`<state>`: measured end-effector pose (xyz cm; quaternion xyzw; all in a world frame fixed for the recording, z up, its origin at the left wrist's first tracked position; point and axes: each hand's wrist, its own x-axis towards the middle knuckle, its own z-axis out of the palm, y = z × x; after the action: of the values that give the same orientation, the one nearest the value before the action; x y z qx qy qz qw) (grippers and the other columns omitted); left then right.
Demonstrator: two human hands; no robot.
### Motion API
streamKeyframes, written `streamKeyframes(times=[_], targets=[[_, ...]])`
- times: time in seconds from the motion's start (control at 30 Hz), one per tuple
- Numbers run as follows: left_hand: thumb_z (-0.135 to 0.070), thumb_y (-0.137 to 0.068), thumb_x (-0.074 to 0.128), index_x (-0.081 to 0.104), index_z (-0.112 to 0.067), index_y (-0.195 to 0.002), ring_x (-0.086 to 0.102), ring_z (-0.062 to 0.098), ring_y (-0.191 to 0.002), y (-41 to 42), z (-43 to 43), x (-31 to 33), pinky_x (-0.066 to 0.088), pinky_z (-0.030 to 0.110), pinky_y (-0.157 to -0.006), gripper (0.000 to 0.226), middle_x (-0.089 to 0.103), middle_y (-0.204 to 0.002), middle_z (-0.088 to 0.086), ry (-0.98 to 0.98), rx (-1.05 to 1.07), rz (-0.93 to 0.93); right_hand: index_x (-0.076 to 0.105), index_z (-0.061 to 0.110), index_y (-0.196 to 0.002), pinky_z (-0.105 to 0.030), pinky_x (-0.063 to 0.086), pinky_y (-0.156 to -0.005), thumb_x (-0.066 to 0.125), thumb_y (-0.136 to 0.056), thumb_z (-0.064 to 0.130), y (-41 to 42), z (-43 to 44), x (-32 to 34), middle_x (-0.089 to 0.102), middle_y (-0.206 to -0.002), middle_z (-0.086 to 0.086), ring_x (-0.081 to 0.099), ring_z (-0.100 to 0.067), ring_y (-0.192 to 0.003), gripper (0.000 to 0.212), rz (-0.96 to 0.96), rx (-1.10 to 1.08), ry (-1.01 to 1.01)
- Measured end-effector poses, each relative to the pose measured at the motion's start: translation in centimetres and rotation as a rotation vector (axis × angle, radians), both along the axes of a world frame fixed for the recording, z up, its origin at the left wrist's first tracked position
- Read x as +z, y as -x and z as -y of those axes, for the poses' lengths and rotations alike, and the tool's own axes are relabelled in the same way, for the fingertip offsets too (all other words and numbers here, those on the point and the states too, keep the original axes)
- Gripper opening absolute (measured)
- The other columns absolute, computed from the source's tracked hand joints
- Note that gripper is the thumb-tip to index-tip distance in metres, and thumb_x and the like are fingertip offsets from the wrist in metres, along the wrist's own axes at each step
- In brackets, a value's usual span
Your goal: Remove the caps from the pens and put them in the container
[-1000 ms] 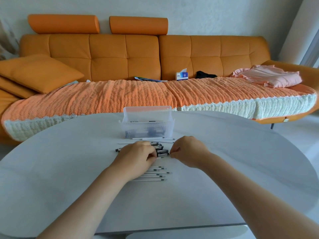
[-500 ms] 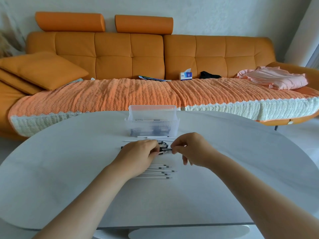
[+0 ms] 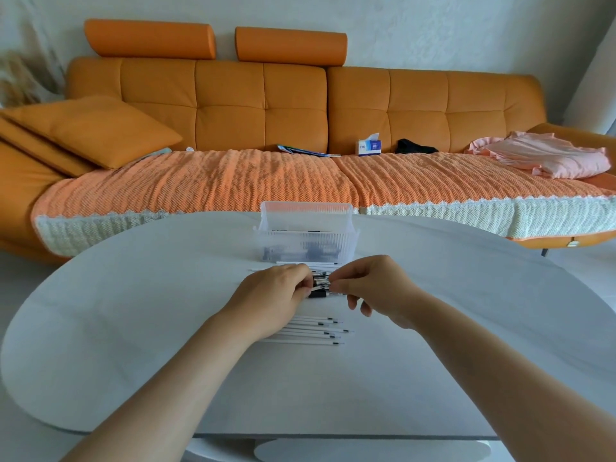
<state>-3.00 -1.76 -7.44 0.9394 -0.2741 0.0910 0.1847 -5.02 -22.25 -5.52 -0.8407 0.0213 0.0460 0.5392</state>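
Observation:
A clear plastic container (image 3: 306,240) stands on the white table (image 3: 133,311), with dark caps dimly visible through its ribbed wall. In front of it lie several capped pens (image 3: 318,295) with black caps. A row of uncapped white pens (image 3: 316,330) lies nearer to me. My left hand (image 3: 273,298) and my right hand (image 3: 373,290) meet above the capped pens, both pinching one pen (image 3: 320,281): the left on its body, the right on its black cap. The pen's body is mostly hidden by my fingers.
An orange sofa (image 3: 260,105) with a woven orange throw runs behind the table. On it lie a cushion (image 3: 90,128), a tissue box (image 3: 369,147), a dark item and a pink cloth (image 3: 546,160). The table's near edge is at the bottom.
My hands have risen slightly and come together on one pen. The right hand has moved left onto its cap. The camera has tilted a little.

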Motion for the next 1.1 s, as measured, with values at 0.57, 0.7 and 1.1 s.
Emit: streamKeyframes(times=[0.57,0.7,1.1], targets=[[-0.033,-0.098,0.049,0.051,-0.032,-0.093,0.056,0.012,-0.087,0.0,0.5,0.0,0.048,0.034,-0.074,0.006,0.06,-0.096,-0.015,0.016,-0.014,-0.011,0.077,0.015,-0.086,-0.022,0.037,-0.045,0.075,-0.086,0.016,0.1,0.2,-0.5,0.06,-0.051,0.001,0.044,-0.01,-0.04,0.003,0.027,0.022,0.065],[-0.034,-0.098,0.048,0.052,-0.032,-0.094,0.055,0.01,-0.087,0.1,0.6,-0.1,0.048,0.034,-0.074,0.006,0.06,-0.096,-0.015,0.022,-0.024,-0.019,0.075,0.017,-0.089,-0.015,0.038,-0.042,0.074,-0.087,0.017,0.1,0.5,-0.7,0.062,-0.052,0.012,0.049,-0.006,-0.041,0.002,0.076,0.044,0.152],[-0.027,-0.098,0.053,0.059,-0.024,-0.096,0.05,0.004,-0.085,0.1,1.5,-1.2,0.043,0.025,-0.074,0.007,0.055,-0.091,-0.017,0.124,-0.124,-0.063,0.067,0.027,-0.074,-0.018,0.039,-0.054,0.065,-0.092,0.032,0.1,1.1,-1.8,0.063,-0.072,0.014,0.049,-0.001,-0.051,0.019,0.155,0.167,0.409]])
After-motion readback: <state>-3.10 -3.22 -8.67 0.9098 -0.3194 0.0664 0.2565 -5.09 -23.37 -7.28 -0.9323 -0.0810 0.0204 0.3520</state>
